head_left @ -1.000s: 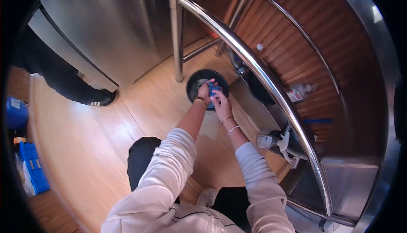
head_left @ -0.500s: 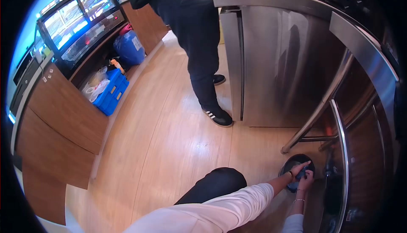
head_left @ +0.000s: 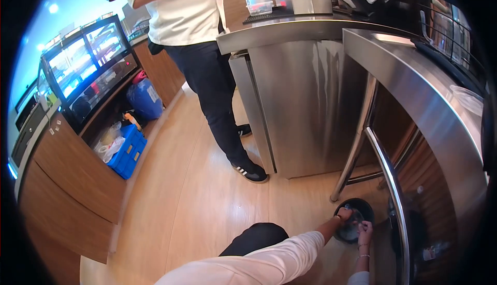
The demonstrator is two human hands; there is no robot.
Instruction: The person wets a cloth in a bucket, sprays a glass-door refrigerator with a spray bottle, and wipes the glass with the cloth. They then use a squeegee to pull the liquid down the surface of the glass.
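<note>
Left hand [head_left: 344,214] and right hand [head_left: 365,228] noted over black basin [head_left: 366,209] towards floor's [head_left: 207,217] right edge, I cannot tell either grip's state

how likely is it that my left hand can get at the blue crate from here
Probably not: the left hand is at the black bucket, and a wide stretch of floor lies between it and the blue crate.

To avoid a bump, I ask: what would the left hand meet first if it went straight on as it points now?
Probably the far inner wall of the dark bucket, though how deep the left hand sits is hard to judge.
</note>
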